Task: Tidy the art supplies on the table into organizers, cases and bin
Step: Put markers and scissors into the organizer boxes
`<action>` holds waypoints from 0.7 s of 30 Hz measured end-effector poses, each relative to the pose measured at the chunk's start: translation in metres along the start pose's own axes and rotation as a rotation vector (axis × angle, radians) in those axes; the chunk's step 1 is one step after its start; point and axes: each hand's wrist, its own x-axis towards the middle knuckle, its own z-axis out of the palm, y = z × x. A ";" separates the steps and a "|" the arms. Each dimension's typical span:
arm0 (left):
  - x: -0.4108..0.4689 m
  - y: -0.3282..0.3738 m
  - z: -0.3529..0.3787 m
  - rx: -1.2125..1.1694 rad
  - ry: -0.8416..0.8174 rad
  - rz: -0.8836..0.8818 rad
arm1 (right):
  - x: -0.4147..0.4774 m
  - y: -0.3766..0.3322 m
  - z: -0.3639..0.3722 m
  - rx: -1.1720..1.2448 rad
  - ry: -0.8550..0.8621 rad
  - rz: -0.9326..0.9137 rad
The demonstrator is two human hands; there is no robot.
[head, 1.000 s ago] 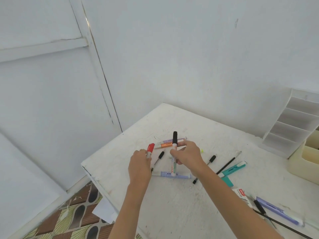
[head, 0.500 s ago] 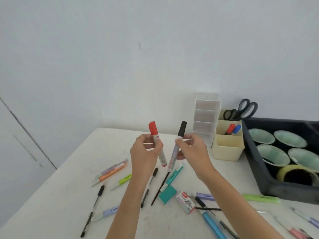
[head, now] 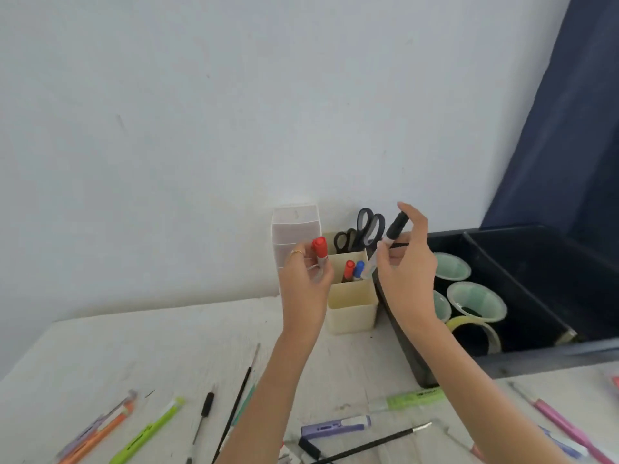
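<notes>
My left hand grips a red-capped marker, cap up, just left of the cream pen holder. My right hand pinches a black-capped marker over the holder's right edge, its lower end pointing down into the holder. Inside the holder stand a red marker, a blue marker and black scissors. A clear tiered organizer stands behind my left hand.
A black bin at the right holds green cups and a tape roll. Loose on the white table lie an orange pen, green highlighters, thin brushes, a purple pen and pink pens.
Both hands lifted the two markers off the table and carried them right and back to the cream holder. My view swung right with them.
</notes>
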 end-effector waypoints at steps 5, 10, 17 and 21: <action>0.015 -0.015 0.027 0.006 -0.045 0.032 | 0.011 0.026 0.013 -0.026 -0.028 -0.067; 0.018 -0.032 0.046 0.130 -0.126 0.024 | 0.008 0.052 0.025 -0.162 -0.192 -0.031; 0.020 -0.045 0.055 0.281 -0.199 0.018 | 0.009 0.060 0.026 -0.200 -0.293 0.079; 0.012 -0.047 0.053 0.286 -0.239 -0.043 | 0.005 0.061 0.025 -0.229 -0.336 0.035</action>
